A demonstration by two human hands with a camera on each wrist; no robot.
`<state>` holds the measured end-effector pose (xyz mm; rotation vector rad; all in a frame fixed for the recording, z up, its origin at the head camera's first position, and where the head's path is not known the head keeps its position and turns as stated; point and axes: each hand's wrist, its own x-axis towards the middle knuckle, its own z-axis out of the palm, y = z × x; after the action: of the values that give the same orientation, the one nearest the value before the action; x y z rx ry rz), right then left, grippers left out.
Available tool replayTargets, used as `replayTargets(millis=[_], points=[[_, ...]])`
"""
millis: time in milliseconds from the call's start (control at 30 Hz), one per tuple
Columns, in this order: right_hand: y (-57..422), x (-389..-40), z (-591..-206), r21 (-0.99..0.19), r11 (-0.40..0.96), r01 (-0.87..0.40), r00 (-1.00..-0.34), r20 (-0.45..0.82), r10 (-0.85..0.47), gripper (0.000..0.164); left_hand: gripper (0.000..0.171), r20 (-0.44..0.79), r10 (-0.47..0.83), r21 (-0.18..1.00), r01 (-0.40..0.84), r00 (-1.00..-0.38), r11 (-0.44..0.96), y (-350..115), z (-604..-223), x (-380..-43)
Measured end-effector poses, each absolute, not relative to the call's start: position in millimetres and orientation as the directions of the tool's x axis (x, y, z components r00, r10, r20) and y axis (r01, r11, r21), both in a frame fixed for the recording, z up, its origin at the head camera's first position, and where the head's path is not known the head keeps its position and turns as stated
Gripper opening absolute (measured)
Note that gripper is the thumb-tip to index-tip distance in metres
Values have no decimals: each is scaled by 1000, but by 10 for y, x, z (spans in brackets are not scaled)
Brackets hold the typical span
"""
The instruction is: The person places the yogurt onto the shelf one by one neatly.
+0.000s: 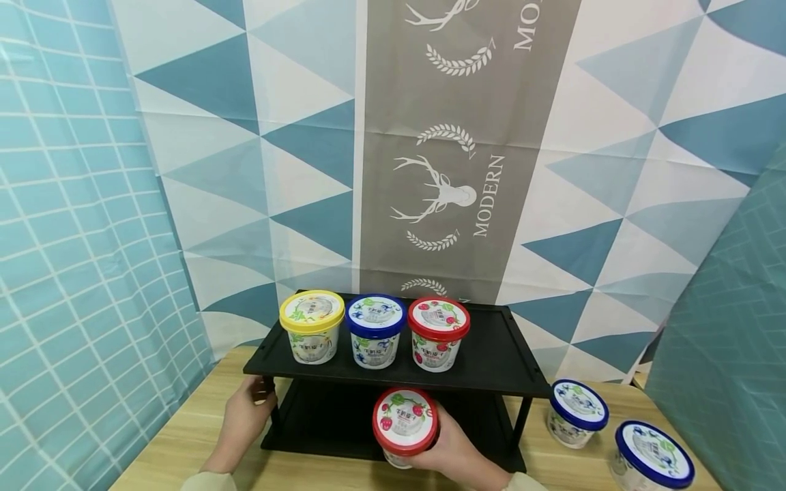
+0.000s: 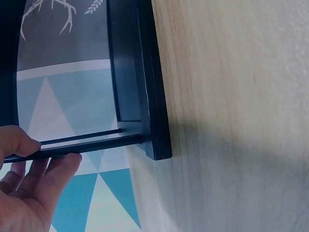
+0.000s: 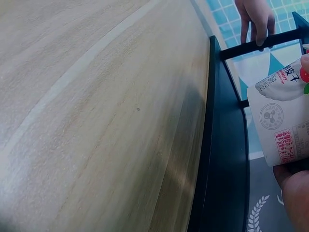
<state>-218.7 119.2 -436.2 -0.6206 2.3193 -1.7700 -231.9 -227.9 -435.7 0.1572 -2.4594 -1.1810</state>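
Note:
My left hand (image 1: pixel 241 419) grips the front left post (image 2: pixel 104 144) of a black two-tier rack (image 1: pixel 491 348); in the left wrist view the thumb lies on one side of the post and the fingers on the other. My right hand (image 1: pixel 454 447) holds a paper tub with a red lid (image 1: pixel 405 421) and strawberry print, at the front of the rack's lower tier (image 1: pixel 313 416). In the right wrist view the white side of this tub (image 3: pixel 275 130) shows, with fingers at its edges. It is upright, lid tilted toward the head camera.
On the upper tier stand a yellow-lidded tub (image 1: pixel 312 327), a blue-lidded tub (image 1: pixel 376 331) and another red-lidded tub (image 1: pixel 439 333) in a row. Two more blue-lidded tubs, one nearer the rack (image 1: pixel 577 412) and one farther right (image 1: pixel 653 455), stand on the wooden table (image 1: pixel 178 450). Patterned cloth (image 1: pixel 307 170) hangs behind.

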Motion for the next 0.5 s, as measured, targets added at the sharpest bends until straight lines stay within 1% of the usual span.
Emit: replayTargets(millis=[500], points=[[1087,-2205,-4352,-949,227,-218,-899,105,-425,84,33,320,-271,768,81,-908,635,-2272,-4342,-2313]])
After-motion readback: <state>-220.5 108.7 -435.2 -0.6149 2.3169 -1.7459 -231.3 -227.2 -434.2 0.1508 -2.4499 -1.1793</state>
